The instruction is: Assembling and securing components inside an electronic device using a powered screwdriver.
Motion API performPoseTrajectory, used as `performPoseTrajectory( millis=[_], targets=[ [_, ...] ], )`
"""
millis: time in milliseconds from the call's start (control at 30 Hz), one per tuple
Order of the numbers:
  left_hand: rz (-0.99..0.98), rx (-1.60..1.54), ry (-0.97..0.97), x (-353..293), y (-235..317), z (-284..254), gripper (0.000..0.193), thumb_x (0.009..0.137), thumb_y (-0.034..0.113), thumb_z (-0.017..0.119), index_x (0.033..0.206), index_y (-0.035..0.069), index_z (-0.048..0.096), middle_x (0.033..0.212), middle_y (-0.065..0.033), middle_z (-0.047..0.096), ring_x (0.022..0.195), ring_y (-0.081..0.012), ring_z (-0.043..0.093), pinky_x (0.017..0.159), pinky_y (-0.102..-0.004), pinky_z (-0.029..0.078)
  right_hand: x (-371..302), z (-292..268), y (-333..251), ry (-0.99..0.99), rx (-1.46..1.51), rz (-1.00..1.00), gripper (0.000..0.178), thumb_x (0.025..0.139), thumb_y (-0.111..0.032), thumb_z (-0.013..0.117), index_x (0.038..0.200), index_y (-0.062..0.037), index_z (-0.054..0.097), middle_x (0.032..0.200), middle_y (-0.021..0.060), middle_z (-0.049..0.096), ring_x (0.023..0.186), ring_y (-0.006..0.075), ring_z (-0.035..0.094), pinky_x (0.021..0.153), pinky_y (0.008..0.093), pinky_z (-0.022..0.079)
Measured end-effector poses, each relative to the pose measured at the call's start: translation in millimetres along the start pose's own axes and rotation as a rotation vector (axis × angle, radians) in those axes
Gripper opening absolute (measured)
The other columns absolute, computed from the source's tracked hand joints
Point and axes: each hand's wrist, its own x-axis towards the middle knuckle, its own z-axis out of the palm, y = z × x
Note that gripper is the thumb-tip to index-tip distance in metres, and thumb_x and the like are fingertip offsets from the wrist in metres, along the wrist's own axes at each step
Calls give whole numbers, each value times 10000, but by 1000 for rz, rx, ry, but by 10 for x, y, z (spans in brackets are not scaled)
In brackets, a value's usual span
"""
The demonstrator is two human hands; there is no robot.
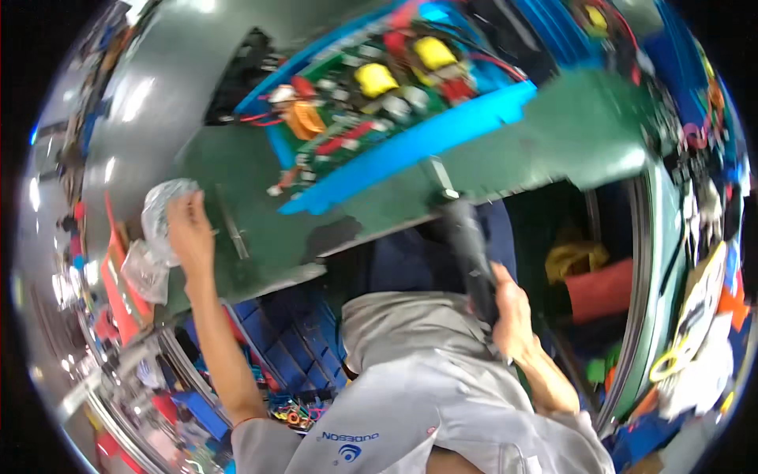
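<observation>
My right hand point(515, 316) is wrapped round the lower part of a black power screwdriver point(466, 237). Its metal tip points up toward a bright blue open housing point(418, 150), just short of the near edge. Inside the housing lies a green circuit board point(339, 118) with yellow-wrapped coils point(377, 80), red and black wires and small parts. Off to the left, my left hand point(191, 233) has its bent fingers on a crumpled clear plastic bag point(160, 215). The bag's contents cannot be made out, and motion blurs the fingertips.
A green bench top point(568, 134) carries the housing; a thin metal rod point(233, 223) lies on it near my left hand. A second blue housing point(553, 31) is at the back right. Yellow-handled scissors point(669, 365) are at the right, blue bins point(292, 340) below the bench.
</observation>
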Motion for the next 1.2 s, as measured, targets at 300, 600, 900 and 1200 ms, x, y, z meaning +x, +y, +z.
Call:
performPoseTrajectory(
  millis=[300, 600, 900, 1200],
  targets=[
    [-141, -869, -162, 301, 1296, -478, 220, 1027, 171, 601, 1126, -21, 638, 1031, -139, 706, 893, -152, 681, 725, -249, 502, 92, -76, -297, -132, -30, -73, 469, 1112, -320, 307, 1379, 12, 503, 963, 170, 663, 891, 225, 628, 858, 346, 471],
    [150, -740, -357, 279, 2565, -537, 195, 935, 67, 714, 1115, -6, 728, 974, -94, 742, 848, -132, 692, 742, -233, 513, 140, 26, -160, -66, 95, -117, 384, 1086, -312, 415, 1304, -14, 523, 650, 169, 561, 605, 338, 609, 625, 428, 466],
    [577, -451, -226, 364, 2661, -449, 143, 884, 61, 751, 1023, 35, 764, 1101, -63, 721, 939, -134, 668, 767, -242, 526, 163, -51, -279, -103, 89, -76, 386, 1085, -313, 434, 1301, -10, 534, 705, 190, 610, 650, 347, 645, 651, 423, 495],
    [744, -381, -193, 587, 2619, -253, 112, 837, 72, 778, 948, 57, 775, 1473, -94, 556, 1312, -262, 549, 1045, -371, 450, 260, -186, -325, -293, 168, 122, 635, 1096, -499, 302, 1353, 34, 531, 918, 119, 653, 862, 195, 603, 816, 336, 473]
  ],
)
